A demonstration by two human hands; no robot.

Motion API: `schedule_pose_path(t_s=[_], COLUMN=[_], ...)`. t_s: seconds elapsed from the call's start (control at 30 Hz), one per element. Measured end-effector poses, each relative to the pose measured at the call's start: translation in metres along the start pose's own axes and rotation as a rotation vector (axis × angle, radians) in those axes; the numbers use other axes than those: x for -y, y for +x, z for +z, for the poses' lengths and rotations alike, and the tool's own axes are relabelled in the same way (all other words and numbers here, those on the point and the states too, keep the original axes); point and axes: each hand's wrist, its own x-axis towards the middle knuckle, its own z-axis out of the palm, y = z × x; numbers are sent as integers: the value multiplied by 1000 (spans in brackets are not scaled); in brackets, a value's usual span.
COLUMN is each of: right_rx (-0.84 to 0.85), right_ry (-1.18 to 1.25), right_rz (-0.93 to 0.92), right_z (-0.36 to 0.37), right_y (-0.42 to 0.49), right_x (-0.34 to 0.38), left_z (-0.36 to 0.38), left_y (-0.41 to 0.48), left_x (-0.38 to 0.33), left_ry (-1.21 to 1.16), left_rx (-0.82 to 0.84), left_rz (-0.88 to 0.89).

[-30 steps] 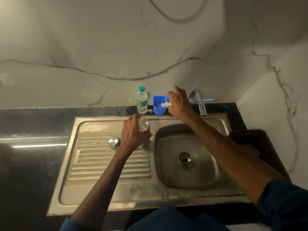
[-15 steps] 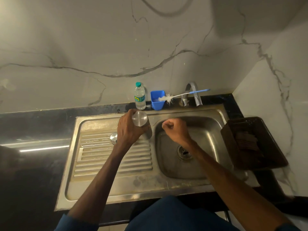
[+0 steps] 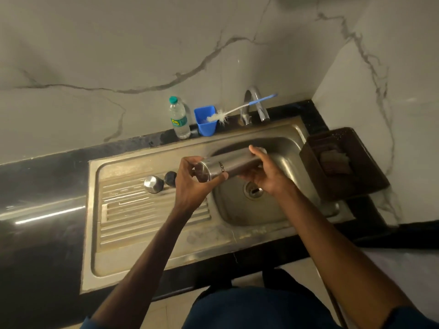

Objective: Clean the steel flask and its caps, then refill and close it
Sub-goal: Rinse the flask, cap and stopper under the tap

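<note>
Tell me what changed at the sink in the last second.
The right hand came back from the blue cup and took hold of the flask. The left hand, gripping it throughout, tipped it from upright on the drainboard to sideways over the basin. Steel cap, brush and water bottle stayed put.

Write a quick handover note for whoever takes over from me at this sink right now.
Left hand grips one end of the flask, and right hand grips the other. The flask lies on its side above the sink basin.
Steel cap and black cap sit on the drainboard, both off.
Brush rests in the blue cup near the tap, with the water bottle beside it.
Done: caps removed. How far the washing has got cannot be told.
Left: wash as needed, refill, close.
</note>
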Motion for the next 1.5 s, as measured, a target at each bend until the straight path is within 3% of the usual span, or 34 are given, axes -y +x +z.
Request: schedule_pose_path(t_s=[0.27,0.6,0.8,1.1,1.33,1.5], right_rx=[-48,-13,0,-123,-133,-132], right_ry=[-184,-423,-529,-874,-1011,-1015], right_rz=[-68,-130,-299,-680,-793,-830], right_z=[-49,-70,-68,-60,-67,-83], right_y=[10,34,54,116,169,187], right_x=[14,19,27,17,9,2], left_z=[35,77,90,161,198,190], left_y=[-26,-62,-25,159,270,281], left_x=[34,63,58,57,78,88], left_ry=[13,117,330,812,1512,1576], left_rx=[174,87,104,232,167,80], left_rz=[-77,-195,-198,441,1003,1307])
